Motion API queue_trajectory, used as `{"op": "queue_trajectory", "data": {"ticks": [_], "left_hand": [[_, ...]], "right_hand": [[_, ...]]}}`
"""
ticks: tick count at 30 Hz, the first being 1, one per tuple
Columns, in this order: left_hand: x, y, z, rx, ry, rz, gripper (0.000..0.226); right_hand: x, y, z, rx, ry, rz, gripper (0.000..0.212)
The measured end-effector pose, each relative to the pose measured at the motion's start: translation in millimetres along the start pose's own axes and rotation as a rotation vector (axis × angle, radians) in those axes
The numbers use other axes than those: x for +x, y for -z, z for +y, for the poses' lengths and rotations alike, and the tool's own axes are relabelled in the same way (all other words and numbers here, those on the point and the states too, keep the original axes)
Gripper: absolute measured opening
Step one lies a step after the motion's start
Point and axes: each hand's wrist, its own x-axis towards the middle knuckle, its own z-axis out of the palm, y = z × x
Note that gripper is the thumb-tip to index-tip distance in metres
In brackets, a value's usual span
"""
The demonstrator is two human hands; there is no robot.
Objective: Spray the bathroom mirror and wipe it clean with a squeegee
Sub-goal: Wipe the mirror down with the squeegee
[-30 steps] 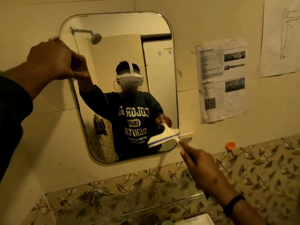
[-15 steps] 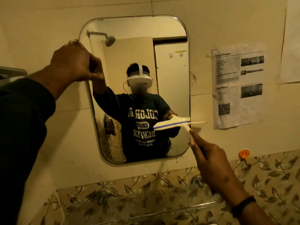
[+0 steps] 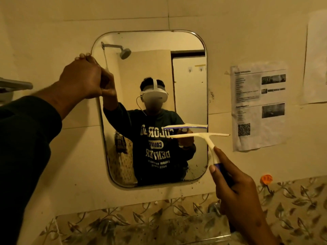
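A person's left hand (image 3: 83,76) grips the upper left edge of the wall mirror (image 3: 187,71), fingers curled over its rim, while the right hand (image 3: 235,190) holds the squeegee (image 3: 203,137) by its blue handle, thumb along the shaft. The cream blade lies level across the mirror's right edge, just above its own reflection. Half a second earlier it tilted, lower against the glass.

Dim, yellow-tinted light; soft focus throughout (wide-angle bending at the edges), dark sleeve (image 3: 23,156) nearly featureless.
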Motion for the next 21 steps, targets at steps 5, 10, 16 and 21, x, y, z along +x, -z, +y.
{"op": "queue_trajectory", "data": {"ticks": [5, 10, 16, 21], "left_hand": [[-0.1, 5.8, -1.8, 0.007, -0.044, -0.015, 0.080], [1.3, 12.4, 2.8, 0.126, -0.053, -0.086, 0.060], [5.4, 7.4, 4.4, 0.158, -0.075, -0.045, 0.063], [5.0, 4.0, 5.7, 0.197, -0.062, -0.019, 0.062]], "right_hand": [[-2.7, -10.1, 3.1, 0.109, -0.119, -0.012, 0.070], [9.0, -12.6, -5.1, 0.167, -0.098, 0.018, 0.040], [29.5, 2.8, -25.2, 0.308, -0.064, 0.117, 0.037], [47.2, 6.6, -36.0, 0.318, -0.028, 0.228, 0.039]]}}
